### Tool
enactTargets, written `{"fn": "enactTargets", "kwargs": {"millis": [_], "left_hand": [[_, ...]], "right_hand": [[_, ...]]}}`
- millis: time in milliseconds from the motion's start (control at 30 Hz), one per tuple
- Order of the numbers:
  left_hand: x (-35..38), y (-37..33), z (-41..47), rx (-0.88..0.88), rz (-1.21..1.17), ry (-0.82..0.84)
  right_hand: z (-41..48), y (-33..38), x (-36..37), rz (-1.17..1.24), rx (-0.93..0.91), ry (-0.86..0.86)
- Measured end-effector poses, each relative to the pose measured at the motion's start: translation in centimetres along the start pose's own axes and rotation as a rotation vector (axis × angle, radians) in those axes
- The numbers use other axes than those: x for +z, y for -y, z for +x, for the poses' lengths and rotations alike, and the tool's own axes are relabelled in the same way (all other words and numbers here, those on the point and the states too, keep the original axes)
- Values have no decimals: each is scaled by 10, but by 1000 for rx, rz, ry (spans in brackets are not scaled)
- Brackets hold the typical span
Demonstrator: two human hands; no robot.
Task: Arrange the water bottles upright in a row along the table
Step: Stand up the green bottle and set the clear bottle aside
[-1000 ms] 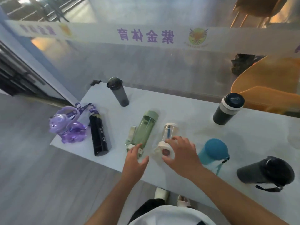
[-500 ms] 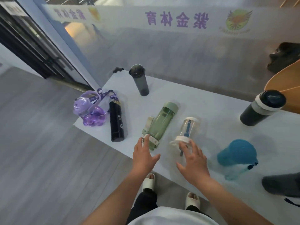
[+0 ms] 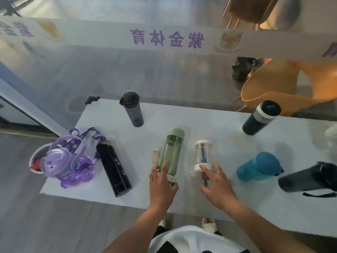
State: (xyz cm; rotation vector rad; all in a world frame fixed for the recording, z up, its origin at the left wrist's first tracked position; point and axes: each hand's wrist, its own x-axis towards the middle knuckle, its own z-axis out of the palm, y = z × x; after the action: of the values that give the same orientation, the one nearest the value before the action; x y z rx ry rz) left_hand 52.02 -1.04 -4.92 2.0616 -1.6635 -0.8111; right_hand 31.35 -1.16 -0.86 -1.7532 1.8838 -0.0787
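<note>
Table point(image 3: 209, 125): smooth, matt white top. Green bottle point(image 3: 170, 152): translucent plastic, matt cap. Clear bottle point(image 3: 202, 154): transparent plastic, white plastic ends. Black bottle point(image 3: 113, 170): glossy, metal-looking. Purple bottle point(image 3: 60, 161): glossy translucent plastic, cloth strap. Blue bottle point(image 3: 259, 166): translucent plastic. Smoky bottle point(image 3: 133, 111): dark translucent plastic. Chair point(image 3: 284, 84): smooth orange plastic.

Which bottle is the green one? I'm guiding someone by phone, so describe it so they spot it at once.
On the white table, look at the near edge, where the left hand rests. The green bottle lies there on its side, between the black bottle and the small clear bottle. It alone is see-through green with a pale green cap.
</note>
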Motion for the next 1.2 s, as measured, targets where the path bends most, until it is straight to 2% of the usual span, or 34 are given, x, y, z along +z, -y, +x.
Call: {"fn": "enactTargets", "kwargs": {"millis": [200,367,600,733,933,1200], "left_hand": [[-57,-3,18,96,-18,19],[-119,-41,50,235,61,14],[-173,-116,108,308,233,187],[-185,-139,116,321,308,221],[-185,-139,107,336,384,262],[-180,-120,97,332,262,253]], "right_hand": [[-1,10,15,78,93,-79],[3,14,27,177,127,-169],[2,15,30,189,153,-209],[2,14,28,201,158,-210],[-1,5,25,213,140,-196],[3,6,23,213,116,-162]]}}
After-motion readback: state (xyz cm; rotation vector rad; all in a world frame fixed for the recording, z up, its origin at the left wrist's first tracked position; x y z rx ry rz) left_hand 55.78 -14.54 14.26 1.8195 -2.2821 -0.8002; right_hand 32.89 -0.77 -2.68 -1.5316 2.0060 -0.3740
